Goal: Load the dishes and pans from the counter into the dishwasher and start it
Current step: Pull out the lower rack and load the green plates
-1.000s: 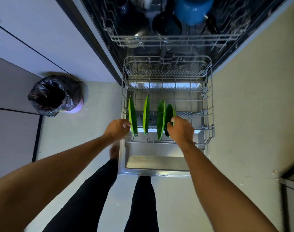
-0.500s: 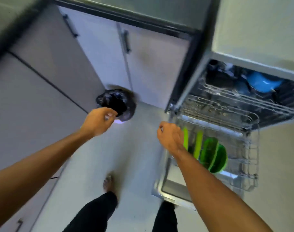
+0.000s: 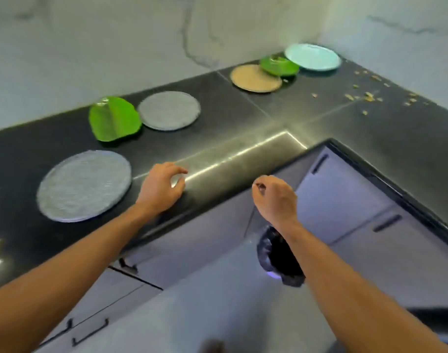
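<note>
Fetching step here, I'd say. Both my hands are empty: my left hand hovers over the front edge of the black stone counter with its fingers loosely curved and apart, and my right hand hangs loosely curled out past the edge, gripping nothing.

Plenty left to load. The big round grey plate sits just beside my left hand, the leaf-shaped green plate and a smaller round grey plate lie behind it, and further along the wall there's a round tan plate, a green dish overlapping it, and a pale turquoise plate. The dishwasher is out of sight.

Next move is probably the big grey one. It lies flat, so I'd need fingertips under the rim, maybe sliding it to the edge first.
</note>
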Demonstrator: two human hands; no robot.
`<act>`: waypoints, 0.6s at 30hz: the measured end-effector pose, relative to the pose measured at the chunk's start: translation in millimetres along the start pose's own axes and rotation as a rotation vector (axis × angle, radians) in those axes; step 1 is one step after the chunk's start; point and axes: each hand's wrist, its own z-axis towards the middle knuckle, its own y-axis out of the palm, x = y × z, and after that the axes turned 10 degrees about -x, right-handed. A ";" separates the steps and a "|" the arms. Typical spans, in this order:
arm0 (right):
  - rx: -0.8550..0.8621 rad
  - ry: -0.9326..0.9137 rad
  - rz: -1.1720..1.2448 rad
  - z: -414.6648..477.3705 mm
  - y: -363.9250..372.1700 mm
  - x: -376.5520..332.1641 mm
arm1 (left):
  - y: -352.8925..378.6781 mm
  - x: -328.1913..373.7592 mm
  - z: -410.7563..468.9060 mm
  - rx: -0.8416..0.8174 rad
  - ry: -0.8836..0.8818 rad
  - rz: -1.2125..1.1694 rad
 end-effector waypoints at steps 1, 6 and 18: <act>-0.028 -0.054 0.007 20.2 7.5 -18.6 | -8.2 -18.5 3.8 0.012 -0.067 0.008; -0.168 -0.163 0.069 82.7 48.6 -68.9 | -17.4 -64.1 15.4 0.078 -0.277 0.034; -0.366 -0.312 0.386 214.2 136.8 -200.5 | 15.4 -77.0 98.8 0.150 -0.666 0.248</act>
